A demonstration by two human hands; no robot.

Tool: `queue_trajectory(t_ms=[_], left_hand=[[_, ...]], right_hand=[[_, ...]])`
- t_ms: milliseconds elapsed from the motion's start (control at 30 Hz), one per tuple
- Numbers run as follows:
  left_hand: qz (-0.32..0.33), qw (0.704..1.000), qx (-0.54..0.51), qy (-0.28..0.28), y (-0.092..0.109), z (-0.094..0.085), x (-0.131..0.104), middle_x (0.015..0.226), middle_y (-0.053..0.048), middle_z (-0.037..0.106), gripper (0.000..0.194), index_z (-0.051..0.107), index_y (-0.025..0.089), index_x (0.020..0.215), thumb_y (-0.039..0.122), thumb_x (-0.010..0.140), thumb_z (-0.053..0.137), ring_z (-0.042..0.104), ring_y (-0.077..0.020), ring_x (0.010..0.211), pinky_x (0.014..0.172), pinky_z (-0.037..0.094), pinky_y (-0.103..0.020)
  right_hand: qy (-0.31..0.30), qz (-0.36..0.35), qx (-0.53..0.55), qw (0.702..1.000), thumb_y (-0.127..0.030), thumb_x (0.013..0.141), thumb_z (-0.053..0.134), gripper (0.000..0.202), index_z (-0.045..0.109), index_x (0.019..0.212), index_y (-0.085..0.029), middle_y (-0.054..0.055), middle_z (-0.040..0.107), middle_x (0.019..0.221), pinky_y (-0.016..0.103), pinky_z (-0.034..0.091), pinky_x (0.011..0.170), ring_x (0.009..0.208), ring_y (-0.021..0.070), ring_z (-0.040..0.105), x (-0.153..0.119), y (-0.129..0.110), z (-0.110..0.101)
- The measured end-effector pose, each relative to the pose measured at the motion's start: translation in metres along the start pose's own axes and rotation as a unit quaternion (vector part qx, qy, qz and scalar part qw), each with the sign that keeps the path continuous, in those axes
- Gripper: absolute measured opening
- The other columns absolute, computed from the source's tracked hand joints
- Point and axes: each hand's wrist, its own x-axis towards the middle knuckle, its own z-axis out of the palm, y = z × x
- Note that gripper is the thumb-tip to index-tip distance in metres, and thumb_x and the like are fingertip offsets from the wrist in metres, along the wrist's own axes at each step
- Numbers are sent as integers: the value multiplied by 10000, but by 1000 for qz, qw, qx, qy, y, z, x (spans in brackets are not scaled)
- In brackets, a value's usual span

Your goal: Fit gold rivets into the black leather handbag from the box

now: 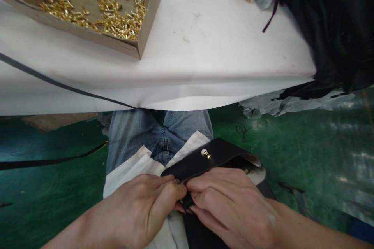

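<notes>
My left hand (140,206) and right hand (233,202) pinched the black bag (226,151) close together, below its gold fitting (207,155); tautness seemed wise.

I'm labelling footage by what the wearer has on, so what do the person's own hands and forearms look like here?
Both the left hand and the right hand are bare, with no glove, ring or bracelet showing. The left forearm and right forearm show no sleeve or watch. The fingertips are partly hidden.
</notes>
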Motion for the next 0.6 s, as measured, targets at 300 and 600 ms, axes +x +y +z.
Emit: queue_trajectory(t_ms=[300,600], left_hand=[[4,999,17,30,4,2,5,935,-26,811,313,572,192,1190,287,1226,276,780,-165,743,646,575,-251],[-14,1000,-9,22,7,-1,4,930,0,802,322,570,216,1169,291,1227,262,791,-162,792,707,597,-248]], right_hand=[[37,58,49,996,-72,1052,625,125,636,982,-175,23,793,997,258,537,805,859,131,740,1,-7,0],[23,105,41,993,-99,1061,610,118,673,1089,-194,-22,780,981,259,503,819,874,123,739,0,-11,3]])
